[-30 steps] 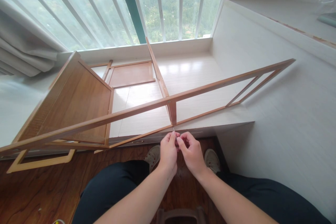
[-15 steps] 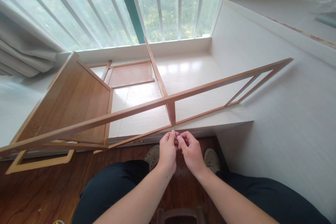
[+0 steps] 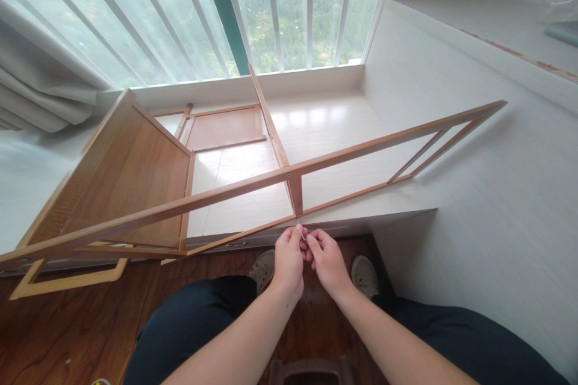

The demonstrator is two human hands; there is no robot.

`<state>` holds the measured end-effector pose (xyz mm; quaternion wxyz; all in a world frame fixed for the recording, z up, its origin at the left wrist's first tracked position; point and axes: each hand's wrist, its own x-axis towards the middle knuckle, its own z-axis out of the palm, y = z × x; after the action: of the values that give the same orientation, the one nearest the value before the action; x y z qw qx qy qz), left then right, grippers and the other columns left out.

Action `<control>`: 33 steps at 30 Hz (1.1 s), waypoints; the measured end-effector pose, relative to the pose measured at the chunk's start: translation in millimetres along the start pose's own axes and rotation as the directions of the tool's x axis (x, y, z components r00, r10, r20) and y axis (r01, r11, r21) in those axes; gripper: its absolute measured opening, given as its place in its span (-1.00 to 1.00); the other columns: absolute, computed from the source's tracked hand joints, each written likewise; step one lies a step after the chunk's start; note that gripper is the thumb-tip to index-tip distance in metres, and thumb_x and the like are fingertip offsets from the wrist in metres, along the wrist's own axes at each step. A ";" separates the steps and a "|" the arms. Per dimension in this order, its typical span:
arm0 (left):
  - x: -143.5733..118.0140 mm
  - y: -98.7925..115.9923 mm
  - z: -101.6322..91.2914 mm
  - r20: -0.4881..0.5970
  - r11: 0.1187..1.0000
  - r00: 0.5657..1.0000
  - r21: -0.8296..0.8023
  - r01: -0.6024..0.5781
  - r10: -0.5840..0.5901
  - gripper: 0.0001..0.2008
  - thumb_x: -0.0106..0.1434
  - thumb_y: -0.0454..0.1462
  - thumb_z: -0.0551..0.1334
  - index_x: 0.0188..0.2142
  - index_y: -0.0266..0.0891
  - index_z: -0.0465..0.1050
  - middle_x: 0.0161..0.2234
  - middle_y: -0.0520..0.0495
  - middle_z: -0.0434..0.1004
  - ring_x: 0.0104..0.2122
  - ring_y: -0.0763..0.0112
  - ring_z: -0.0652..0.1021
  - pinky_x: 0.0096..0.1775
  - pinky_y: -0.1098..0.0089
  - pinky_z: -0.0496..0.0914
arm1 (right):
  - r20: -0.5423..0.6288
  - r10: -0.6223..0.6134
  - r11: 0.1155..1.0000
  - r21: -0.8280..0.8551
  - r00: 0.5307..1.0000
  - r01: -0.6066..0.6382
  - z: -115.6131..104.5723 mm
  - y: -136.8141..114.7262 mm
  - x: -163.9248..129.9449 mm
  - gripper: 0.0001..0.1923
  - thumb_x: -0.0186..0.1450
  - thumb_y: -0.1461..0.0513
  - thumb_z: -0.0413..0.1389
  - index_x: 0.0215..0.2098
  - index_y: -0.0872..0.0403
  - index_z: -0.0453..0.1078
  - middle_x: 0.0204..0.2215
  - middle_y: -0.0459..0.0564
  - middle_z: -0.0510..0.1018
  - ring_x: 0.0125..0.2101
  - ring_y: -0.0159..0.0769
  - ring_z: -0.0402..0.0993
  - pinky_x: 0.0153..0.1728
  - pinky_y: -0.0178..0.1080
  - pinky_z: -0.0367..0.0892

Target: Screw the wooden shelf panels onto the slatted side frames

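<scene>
Both my hands meet at the lower rail of a long brown wooden frame [image 3: 226, 190], just below where an upright crosspiece [image 3: 295, 192] joins it. Between my fingertips is a thin silver hex key [image 3: 304, 237], mostly covered, with its tip pointing at the joint. My left hand [image 3: 289, 255] pinches it near the tip, thumb and index finger together. My right hand [image 3: 329, 258] is closed on its lower end, touching the left fingers. A long slat [image 3: 266, 114] runs from the crosspiece toward the window.
A large wooden panel [image 3: 135, 174] leans at the left, above a pale wooden handle-shaped piece [image 3: 76, 283]. A smaller framed panel [image 3: 226, 127] lies on the white window ledge [image 3: 325, 120]. A white wall [image 3: 497, 204] rises at right. A stool edge [image 3: 311, 366] shows below.
My fingers have shifted only very slightly around the hex key. The frame stays almost exactly in place, and the view has barely moved.
</scene>
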<state>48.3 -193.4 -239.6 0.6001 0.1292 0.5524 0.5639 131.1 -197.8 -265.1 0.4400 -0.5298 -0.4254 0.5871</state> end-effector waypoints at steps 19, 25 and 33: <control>-4.6 1.9 1.4 0.016 0.999 1.000 0.043 0.010 -0.011 -0.51 -0.04 0.09 0.46 -0.49 -0.22 0.33 -0.67 0.19 0.19 -0.70 0.59 0.22 -0.67 0.53 0.16 | -0.001 0.051 0.998 0.036 0.999 -0.051 2.5 3.0 -0.4 -0.60 0.30 -0.10 0.12 -0.44 0.03 0.32 -0.67 -0.20 0.31 -0.68 -0.43 0.17 -0.69 -0.36 0.12; -4.2 1.1 0.4 0.010 1.000 1.000 0.002 0.017 -0.017 -0.50 -0.05 0.09 0.48 -0.44 -0.26 0.40 -0.62 0.14 0.27 -0.66 0.59 0.26 -0.63 0.53 0.16 | -0.018 0.026 0.999 0.022 0.999 -0.026 2.5 2.5 -2.0 -0.62 0.31 -0.09 0.12 -0.41 0.03 0.35 -0.67 -0.21 0.31 -0.67 -0.42 0.18 -0.66 -0.35 0.18; -4.0 -1.0 -2.1 -0.039 0.998 0.998 -0.050 0.046 -0.047 -0.51 -0.08 0.04 0.50 -0.40 -0.27 0.42 -0.54 0.08 0.40 -0.55 0.54 0.40 -0.54 0.54 0.18 | -0.002 0.000 1.000 0.002 1.000 0.000 2.7 3.8 -3.4 -0.66 0.31 -0.05 0.14 -0.34 0.05 0.39 -0.61 -0.17 0.38 -0.61 -0.40 0.27 -0.63 -0.37 0.18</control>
<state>48.1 -197.9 -239.1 0.6049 0.0903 0.5532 0.5656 128.3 -202.1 -267.7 0.4410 -0.5298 -0.4244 0.5871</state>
